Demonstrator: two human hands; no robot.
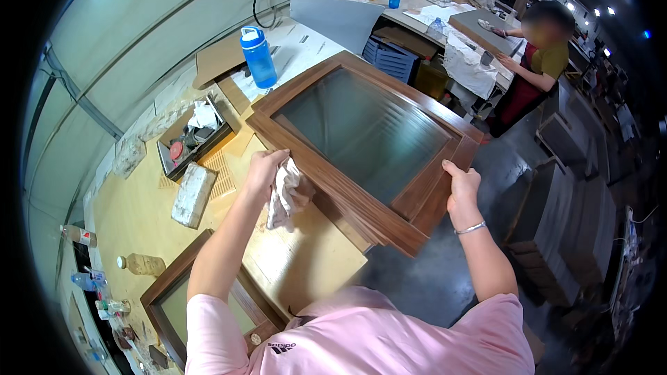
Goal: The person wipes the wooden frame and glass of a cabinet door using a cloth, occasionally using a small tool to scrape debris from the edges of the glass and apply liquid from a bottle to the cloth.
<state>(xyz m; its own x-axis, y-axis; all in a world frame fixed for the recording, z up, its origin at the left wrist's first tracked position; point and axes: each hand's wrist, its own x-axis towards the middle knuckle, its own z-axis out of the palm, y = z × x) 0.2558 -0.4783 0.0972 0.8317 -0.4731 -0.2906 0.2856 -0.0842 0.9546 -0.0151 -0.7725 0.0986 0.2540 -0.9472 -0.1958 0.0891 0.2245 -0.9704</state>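
A brown wooden-framed door panel [321, 168] with a ribbed, greenish glass pane [365, 132] lies tilted across the middle, its right end reaching past the bench corner. At its near left edge, my left hand [262, 171] is closed round a crumpled white cloth [283, 200], which hangs against the frame. My right hand [463, 189] grips the panel's right end, thumb on top and the other fingers hidden beneath. More wooden edges [347, 219] show under the panel, apparently a stack of similar pieces.
Another framed panel [163, 305] lies at the lower left of the yellowish bench [313, 264]. Nearby stand a blue bottle [258, 62], an open tool box [191, 140], a white block [193, 194] and a pale bottle [142, 264]. A co-worker [538, 62] works at the back right.
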